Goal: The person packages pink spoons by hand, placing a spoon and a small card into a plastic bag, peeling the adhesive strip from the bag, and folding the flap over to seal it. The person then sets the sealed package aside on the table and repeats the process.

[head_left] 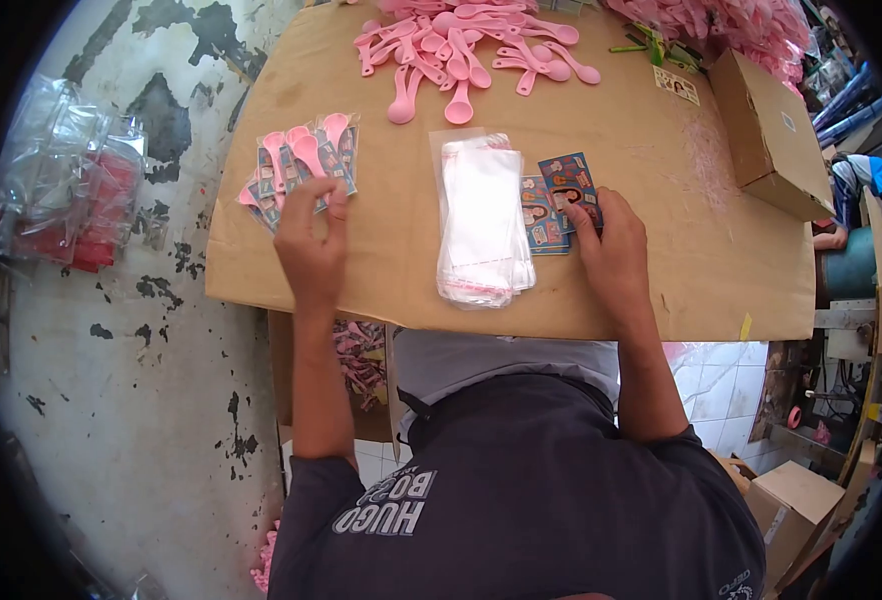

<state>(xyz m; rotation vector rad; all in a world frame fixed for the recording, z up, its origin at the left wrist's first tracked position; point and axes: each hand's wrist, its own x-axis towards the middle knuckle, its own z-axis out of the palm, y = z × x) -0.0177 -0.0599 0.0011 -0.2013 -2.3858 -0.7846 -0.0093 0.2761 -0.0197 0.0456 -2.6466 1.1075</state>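
Note:
My right hand (616,250) holds a printed card (569,185) between thumb and fingers, blue with a cartoon figure. Under and beside it lie more of these cards (544,235) on the table. Just left of them is a stack of clear plastic bags (481,220), with pinkish edges showing. My left hand (311,245) is over the lower edge of several packed bags (346,150), each showing a pink spoon (304,148) on a printed card. Its fingers are loosely curled with the thumb apart, and nothing shows between them.
A heap of loose pink spoons (456,60) lies at the table's far side. Along the right edge stands a cardboard box (769,135), near a pile of pink packs (736,30). Plastic bags (71,180) hang on the left wall. Another person (866,180) is at the far right.

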